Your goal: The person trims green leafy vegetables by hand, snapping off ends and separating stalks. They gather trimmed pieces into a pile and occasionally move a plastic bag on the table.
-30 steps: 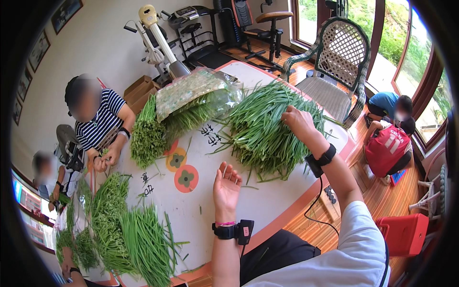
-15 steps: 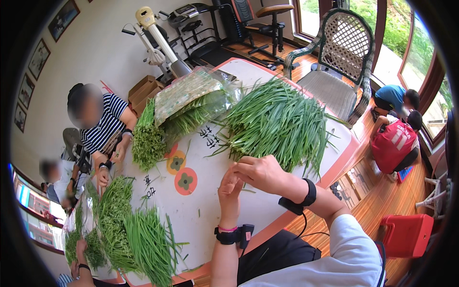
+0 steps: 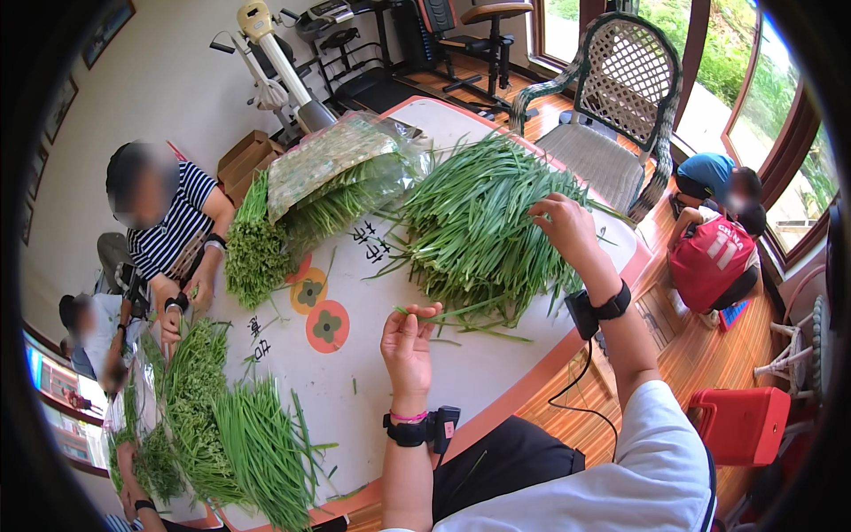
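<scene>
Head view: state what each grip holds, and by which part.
Left grip: at least one long green leaf, pinched near its left end. Right grip: cannot be told whether it holds anything.

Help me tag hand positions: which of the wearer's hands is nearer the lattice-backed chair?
Right: the right hand is at the large leaf pile, below the chair in the picture; the left hand is farther off, lower left, on the pile's near side.
</scene>
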Action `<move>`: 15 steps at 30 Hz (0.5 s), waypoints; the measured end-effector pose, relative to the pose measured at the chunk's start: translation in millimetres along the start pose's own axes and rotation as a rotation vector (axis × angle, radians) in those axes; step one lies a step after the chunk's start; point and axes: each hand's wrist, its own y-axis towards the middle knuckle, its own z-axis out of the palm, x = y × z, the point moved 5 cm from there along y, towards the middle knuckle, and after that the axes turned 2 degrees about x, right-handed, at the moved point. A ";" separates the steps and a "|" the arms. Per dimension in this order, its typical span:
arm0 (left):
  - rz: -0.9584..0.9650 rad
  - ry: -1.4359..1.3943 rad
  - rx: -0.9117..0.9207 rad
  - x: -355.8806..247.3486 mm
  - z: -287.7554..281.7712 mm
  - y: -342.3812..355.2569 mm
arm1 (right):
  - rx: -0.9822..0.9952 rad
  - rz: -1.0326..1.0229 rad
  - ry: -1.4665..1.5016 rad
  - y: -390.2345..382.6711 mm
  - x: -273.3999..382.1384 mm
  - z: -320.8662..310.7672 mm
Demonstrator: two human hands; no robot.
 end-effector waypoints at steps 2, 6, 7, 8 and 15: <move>-0.021 -0.029 -0.001 -1.2 3.6 -0.1 | 0.038 -0.099 0.006 0.4 -0.4 6.7; -0.035 -0.136 -0.049 -1.7 5.9 0.9 | 0.042 -0.208 0.003 4.1 9.2 18.5; -0.035 -0.172 -0.049 0.3 1.1 2.0 | 0.030 -0.201 0.005 5.4 12.6 19.9; -0.034 -0.209 -0.049 1.6 -3.0 2.9 | 0.032 -0.189 -0.005 6.8 14.2 20.1; -0.110 -0.407 -0.063 5.1 -12.9 2.0 | 0.061 -0.301 0.076 -4.8 36.7 11.9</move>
